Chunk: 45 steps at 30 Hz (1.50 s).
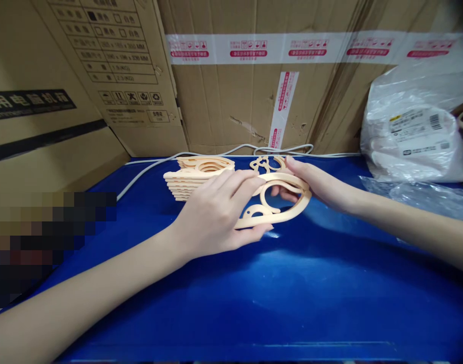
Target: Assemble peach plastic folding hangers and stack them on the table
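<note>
Both my hands hold one peach-coloured plastic cut-out piece [288, 210], an oval frame with curved openings, just above the blue table [254, 303]. My left hand [216, 215] grips its left end, thumb under and fingers over. My right hand [310, 184] grips its right end, with fingers through the opening. A stack of several similar peach pieces [195, 177] lies just behind my left hand. One more loose peach piece [265, 163] lies flat behind the held one.
Large cardboard boxes [235, 91] wall off the back and left of the table. A white cable [148, 169] runs along their foot. A white plastic bag with labels [413, 131] and clear plastic wrap [432, 197] sit at the right.
</note>
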### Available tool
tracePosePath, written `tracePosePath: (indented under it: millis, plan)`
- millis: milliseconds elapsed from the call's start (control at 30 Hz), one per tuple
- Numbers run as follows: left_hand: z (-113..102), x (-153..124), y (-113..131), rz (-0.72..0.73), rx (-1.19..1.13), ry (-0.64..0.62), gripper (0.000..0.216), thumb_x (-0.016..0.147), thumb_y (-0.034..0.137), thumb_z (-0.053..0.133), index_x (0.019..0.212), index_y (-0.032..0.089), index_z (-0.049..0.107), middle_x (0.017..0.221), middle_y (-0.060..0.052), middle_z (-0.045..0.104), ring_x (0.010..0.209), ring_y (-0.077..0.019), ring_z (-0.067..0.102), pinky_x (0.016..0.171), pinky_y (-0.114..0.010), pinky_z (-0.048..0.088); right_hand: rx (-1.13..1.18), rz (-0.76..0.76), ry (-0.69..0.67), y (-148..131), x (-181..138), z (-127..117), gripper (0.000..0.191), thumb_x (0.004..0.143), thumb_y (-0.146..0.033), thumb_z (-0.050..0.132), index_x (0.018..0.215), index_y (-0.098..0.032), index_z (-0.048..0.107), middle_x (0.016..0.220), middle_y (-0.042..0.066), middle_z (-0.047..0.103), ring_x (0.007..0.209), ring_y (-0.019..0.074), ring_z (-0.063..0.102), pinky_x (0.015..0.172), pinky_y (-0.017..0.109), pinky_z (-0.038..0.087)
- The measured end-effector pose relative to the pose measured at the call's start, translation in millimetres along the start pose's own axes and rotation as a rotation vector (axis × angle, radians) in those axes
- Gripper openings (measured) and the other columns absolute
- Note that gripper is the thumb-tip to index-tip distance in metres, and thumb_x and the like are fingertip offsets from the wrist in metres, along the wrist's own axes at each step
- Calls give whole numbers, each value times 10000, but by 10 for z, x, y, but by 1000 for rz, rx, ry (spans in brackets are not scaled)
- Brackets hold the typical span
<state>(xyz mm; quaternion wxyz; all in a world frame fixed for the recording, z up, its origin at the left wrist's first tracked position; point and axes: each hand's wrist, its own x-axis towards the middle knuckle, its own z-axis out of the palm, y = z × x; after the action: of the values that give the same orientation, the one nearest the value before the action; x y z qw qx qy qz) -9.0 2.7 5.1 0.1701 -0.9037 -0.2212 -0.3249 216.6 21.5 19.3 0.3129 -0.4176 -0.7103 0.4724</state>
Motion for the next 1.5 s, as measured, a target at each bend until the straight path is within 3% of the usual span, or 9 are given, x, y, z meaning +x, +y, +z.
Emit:
tracePosePath:
  millis: [133, 367, 800, 1233, 1500]
  plan:
    - [-7, -5, -3, -47, 20, 7, 498, 835, 403, 630, 1213, 99, 514, 1258, -148, 594, 1177, -271, 552, 1021, -386, 428, -18, -61, 80, -23, -45, -8, 436, 875, -516, 556, 621, -162, 561, 529, -38, 399, 458, 67, 327, 434, 246, 214]
    - [-8, -6, 6, -33, 15, -25, 611, 813, 466, 671, 1251, 89, 475, 1279, -156, 580, 1180, -287, 539, 1032, -416, 417, 37, -52, 107, -3, -85, 66, 419, 868, -503, 567, 635, -156, 582, 558, -28, 449, 479, 70, 369, 447, 242, 238]
    - [16, -4, 22, -36, 10, -70, 655, 808, 448, 671, 1311, 108, 427, 1332, -142, 542, 1224, -286, 509, 1052, -421, 401, -72, -136, 119, -33, -119, 108, 424, 869, -521, 560, 655, -156, 578, 522, -59, 384, 468, 60, 308, 436, 235, 216]
    - [2, -4, 18, -57, -120, -95, 587, 804, 356, 683, 1278, 130, 421, 1302, -132, 547, 1223, -275, 494, 1055, -437, 386, -51, -131, 45, -15, -108, 99, 361, 917, -453, 516, 787, -139, 639, 542, -59, 359, 479, 71, 280, 432, 249, 191]
    - [6, 1, 10, -69, -158, -108, 580, 813, 328, 680, 1290, 141, 409, 1317, -134, 537, 1243, -275, 478, 1064, -453, 373, -56, -171, 20, 14, -97, 80, 357, 939, -442, 491, 703, -174, 482, 619, -51, 350, 533, 78, 274, 475, 250, 217]
